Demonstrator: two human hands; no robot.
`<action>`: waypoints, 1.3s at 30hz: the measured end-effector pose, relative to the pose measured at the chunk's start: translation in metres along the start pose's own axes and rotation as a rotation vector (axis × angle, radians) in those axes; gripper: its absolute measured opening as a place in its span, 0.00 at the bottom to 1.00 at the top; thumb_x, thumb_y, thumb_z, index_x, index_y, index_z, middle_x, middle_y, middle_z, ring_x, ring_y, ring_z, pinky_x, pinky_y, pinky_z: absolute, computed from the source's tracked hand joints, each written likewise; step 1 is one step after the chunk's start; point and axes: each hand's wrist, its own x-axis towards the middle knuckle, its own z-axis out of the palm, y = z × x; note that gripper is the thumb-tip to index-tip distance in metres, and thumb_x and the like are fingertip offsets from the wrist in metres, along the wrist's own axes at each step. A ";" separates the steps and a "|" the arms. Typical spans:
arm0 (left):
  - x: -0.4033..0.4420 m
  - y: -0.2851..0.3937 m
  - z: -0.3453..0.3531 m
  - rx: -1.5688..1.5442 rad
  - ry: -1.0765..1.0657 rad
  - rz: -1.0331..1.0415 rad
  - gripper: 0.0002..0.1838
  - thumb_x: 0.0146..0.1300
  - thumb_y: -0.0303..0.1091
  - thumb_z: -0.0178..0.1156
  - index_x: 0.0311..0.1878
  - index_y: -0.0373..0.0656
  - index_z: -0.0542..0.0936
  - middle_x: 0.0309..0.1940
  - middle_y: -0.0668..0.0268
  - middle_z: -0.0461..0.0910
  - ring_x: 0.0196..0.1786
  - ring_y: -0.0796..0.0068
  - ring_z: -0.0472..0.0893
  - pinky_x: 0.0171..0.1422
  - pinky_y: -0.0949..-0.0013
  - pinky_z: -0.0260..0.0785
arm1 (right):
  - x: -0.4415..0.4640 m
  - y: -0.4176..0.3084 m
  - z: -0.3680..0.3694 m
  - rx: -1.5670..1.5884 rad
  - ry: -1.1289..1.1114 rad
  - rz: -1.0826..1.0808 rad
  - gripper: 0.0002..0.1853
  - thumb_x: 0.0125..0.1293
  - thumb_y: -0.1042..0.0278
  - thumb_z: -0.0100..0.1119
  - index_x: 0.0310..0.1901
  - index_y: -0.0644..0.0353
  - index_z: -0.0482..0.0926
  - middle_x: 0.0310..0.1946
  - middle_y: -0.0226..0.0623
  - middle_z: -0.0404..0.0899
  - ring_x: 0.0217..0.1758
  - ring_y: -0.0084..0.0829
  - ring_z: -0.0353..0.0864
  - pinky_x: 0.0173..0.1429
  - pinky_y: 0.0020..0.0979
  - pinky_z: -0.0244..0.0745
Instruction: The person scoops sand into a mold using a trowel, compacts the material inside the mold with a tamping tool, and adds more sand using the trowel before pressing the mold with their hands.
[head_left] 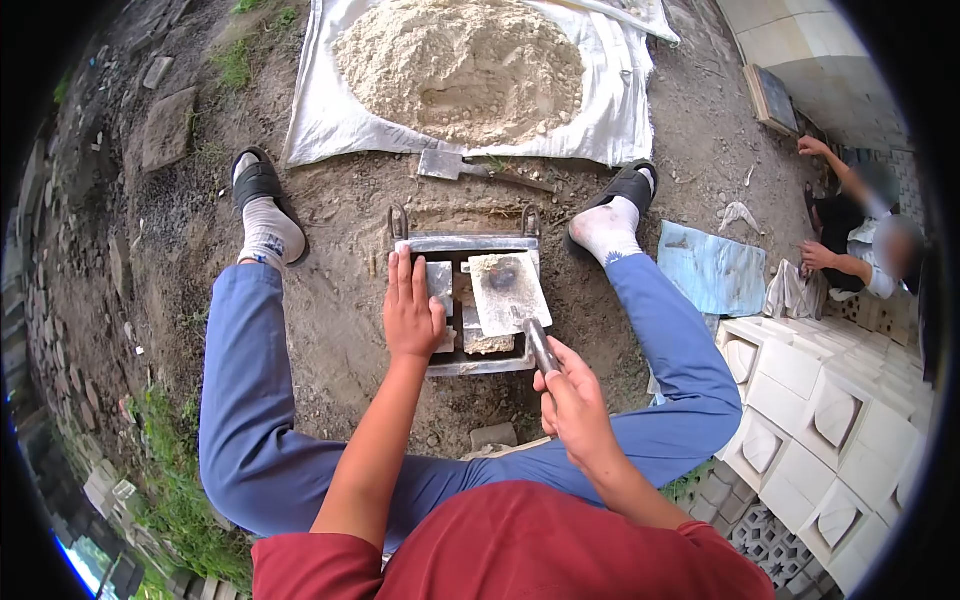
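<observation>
A metal mould frame (480, 368) lies on the dirt between the feet, with metal blocks (439, 280) and some pale powdery mix (488, 345) inside. My left hand (412, 308) rests flat on the frame's left side, its fingers stretched out and pointing away from me. In my right hand (573, 398) is the dark handle of a flat trowel (509, 295). The trowel's square, pale-crusted blade with a dark patch lies over the right part of the mould and hides what is beneath it.
Beyond the mould are a second flat tool (440, 164) and a white sheet (318, 120) bearing a sandy heap (460, 70). At right lie a blue cloth (712, 268) and stacked pale blocks (800, 440). Another person (858, 240) sits at the far right.
</observation>
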 end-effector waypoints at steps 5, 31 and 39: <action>0.001 0.001 -0.002 0.012 0.012 0.002 0.36 0.62 0.37 0.48 0.76 0.36 0.67 0.84 0.53 0.55 0.86 0.48 0.53 0.86 0.51 0.56 | 0.003 0.002 0.000 -0.025 0.000 0.008 0.27 0.81 0.72 0.44 0.79 0.63 0.60 0.40 0.29 0.74 0.19 0.10 0.64 0.20 0.19 0.61; 0.000 0.000 0.002 0.026 0.045 0.018 0.37 0.61 0.39 0.51 0.75 0.38 0.68 0.84 0.51 0.56 0.85 0.46 0.55 0.84 0.50 0.58 | 0.332 -0.089 0.000 -0.501 0.218 -0.735 0.22 0.70 0.60 0.57 0.57 0.68 0.83 0.34 0.44 0.87 0.34 0.34 0.86 0.44 0.36 0.79; 0.001 0.003 -0.002 -0.001 0.037 0.016 0.37 0.61 0.38 0.53 0.75 0.37 0.67 0.84 0.50 0.55 0.85 0.44 0.55 0.84 0.50 0.57 | 0.416 -0.103 0.027 -0.520 0.233 -0.821 0.27 0.68 0.57 0.61 0.63 0.68 0.80 0.49 0.51 0.88 0.48 0.44 0.89 0.56 0.40 0.80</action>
